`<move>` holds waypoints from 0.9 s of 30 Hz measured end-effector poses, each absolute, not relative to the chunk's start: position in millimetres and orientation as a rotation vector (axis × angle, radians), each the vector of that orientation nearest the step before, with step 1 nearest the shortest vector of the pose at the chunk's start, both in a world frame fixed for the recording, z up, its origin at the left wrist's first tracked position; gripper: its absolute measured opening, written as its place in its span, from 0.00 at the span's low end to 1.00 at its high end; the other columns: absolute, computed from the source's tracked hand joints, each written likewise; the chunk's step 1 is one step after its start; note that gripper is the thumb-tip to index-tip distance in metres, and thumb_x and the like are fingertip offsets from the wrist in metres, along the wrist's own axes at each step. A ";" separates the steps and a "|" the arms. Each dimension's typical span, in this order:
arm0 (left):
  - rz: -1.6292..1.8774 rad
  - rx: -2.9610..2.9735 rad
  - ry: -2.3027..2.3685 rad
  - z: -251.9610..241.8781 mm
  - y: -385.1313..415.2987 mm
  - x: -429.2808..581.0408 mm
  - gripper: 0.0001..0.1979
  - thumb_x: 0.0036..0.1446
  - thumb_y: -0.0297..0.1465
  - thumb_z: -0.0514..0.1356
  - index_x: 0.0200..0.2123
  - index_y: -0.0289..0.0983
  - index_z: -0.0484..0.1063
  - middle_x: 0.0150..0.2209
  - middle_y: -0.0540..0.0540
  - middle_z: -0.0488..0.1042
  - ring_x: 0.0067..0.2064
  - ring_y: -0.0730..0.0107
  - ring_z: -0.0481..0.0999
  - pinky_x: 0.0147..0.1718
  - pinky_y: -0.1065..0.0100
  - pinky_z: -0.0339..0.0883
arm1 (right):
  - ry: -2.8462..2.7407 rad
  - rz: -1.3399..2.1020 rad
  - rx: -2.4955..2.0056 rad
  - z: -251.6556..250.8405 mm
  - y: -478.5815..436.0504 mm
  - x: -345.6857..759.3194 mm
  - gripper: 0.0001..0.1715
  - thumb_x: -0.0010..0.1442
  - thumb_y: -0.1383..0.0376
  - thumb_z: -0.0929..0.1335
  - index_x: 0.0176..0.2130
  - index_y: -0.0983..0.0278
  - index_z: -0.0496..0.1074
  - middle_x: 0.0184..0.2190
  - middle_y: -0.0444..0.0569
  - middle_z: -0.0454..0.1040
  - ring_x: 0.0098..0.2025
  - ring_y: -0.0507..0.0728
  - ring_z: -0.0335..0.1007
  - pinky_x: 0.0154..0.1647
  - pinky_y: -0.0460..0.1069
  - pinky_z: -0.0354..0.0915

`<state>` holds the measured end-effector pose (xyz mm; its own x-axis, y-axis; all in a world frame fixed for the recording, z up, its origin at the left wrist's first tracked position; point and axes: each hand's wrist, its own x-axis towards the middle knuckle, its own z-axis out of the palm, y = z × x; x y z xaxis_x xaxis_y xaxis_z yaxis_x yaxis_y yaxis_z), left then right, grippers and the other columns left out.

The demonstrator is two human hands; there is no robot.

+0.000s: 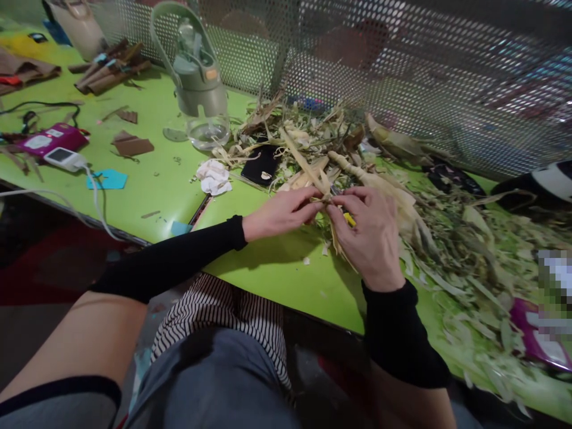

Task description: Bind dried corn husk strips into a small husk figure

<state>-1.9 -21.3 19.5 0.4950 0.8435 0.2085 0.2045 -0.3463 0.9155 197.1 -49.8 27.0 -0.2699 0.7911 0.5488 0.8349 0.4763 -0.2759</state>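
Note:
My left hand (288,211) comes in from the left, its thumb and fingers pinched on a strip of dried corn husk (302,156). My right hand (373,238) pinches the same husk from the other side, so the fingertips of both hands almost meet. The pinched part looks folded or knotted, though the fingers hide most of it. A narrow end hangs below my right hand. Behind the hands lies a twisted length of husk (346,164). A small yellow object (349,220), partly covered, shows beside my right thumb.
Husk scraps (473,250) spread over the green table (165,173). A black phone (261,164), crumpled tissue (213,177) and water bottle (201,101) stand or lie left of the hands. A purple box (56,140) with a white cabled device sits farther left. Perforated metal panel (250,47) closes the back.

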 end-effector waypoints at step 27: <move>0.901 1.217 0.737 25.5 -27.5 3.8 0.09 0.65 0.24 0.64 0.40 0.37 0.64 0.27 0.58 0.69 0.27 0.81 0.68 0.31 0.73 0.62 | -2.108 0.223 -1.293 30.6 -50.8 192.5 0.10 0.72 0.58 0.66 0.39 0.58 0.72 0.37 0.50 0.80 0.39 0.60 0.75 0.40 0.55 0.68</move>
<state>3.8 -27.5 25.5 0.4686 0.8834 -0.0045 -0.1796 0.1003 0.9786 192.5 -50.8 30.6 -0.3056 0.8465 0.4359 0.7367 0.5002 -0.4550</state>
